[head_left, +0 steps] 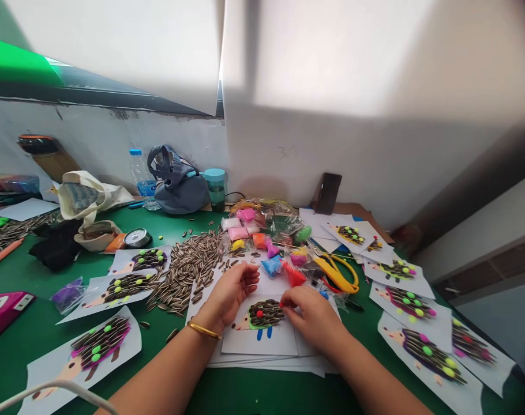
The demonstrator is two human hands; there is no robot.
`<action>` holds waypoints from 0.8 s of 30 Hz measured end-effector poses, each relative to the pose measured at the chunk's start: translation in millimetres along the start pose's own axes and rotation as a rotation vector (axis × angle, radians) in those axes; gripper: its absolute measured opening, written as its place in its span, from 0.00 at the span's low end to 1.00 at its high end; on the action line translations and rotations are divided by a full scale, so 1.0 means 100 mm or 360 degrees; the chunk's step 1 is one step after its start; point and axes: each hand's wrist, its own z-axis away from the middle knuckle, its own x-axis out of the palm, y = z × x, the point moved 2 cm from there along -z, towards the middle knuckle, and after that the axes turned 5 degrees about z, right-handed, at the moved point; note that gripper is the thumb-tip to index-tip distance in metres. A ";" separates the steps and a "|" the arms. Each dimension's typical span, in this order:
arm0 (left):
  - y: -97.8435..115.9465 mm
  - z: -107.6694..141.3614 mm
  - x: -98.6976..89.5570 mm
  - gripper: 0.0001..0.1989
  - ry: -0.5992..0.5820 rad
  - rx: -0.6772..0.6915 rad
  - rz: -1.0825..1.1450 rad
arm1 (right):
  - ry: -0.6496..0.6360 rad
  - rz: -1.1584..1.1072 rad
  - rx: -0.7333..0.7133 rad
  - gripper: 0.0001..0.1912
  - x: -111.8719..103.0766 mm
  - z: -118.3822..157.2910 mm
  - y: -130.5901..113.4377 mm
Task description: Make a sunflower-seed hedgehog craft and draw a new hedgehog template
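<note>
On the stack of white paper lies a hedgehog picture (262, 340) with sunflower seeds (273, 316) for spines, a light green clay edge and blue legs. A red clay ball (259, 314) sits among its seeds. My right hand (312, 317) is at the picture's right end, thumb and forefinger pinching a small red bit of clay (282, 304). Above the hedgehog's head, my left hand (236, 288) hovers with loosely bent fingers and nothing visible in it. A gold bangle (203, 329) circles the left wrist.
Loose sunflower seeds (188, 265) are heaped at the left. Bags of coloured clay (271, 265) and yellow-handled scissors (338, 274) lie beyond my hands. Finished hedgehog cards (431, 357) line both sides. A phone (328, 193) leans on the wall near a lidded cup (216, 190).
</note>
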 end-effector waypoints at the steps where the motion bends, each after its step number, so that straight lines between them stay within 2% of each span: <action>1: 0.00 0.00 0.00 0.10 -0.0024 0.0025 -0.0027 | 0.0005 -0.0004 0.0016 0.06 0.00 0.00 0.01; 4: -0.01 0.00 0.00 0.10 -0.0122 0.0121 -0.0201 | 0.0028 -0.0019 0.0008 0.08 0.00 0.00 0.02; 6: -0.01 0.00 -0.01 0.11 -0.0186 0.0224 -0.0456 | 0.0048 -0.0016 -0.0001 0.08 0.00 -0.01 0.01; 11: -0.06 -0.01 -0.01 0.07 -0.0353 0.0706 -0.1460 | 0.0105 0.0030 0.0037 0.06 0.01 -0.04 -0.02; 14: -0.12 0.01 -0.01 0.12 -0.0447 0.0879 -0.1902 | 0.0111 0.0069 0.0028 0.05 0.03 -0.06 -0.03; 18: -0.17 0.05 0.00 0.19 -0.0542 0.0957 -0.2162 | 0.0138 0.0196 0.0029 0.03 0.04 -0.07 -0.04; 24: -0.18 0.08 0.02 0.20 -0.0556 0.0989 -0.2298 | 0.0121 0.0305 0.0108 0.02 0.06 -0.07 -0.05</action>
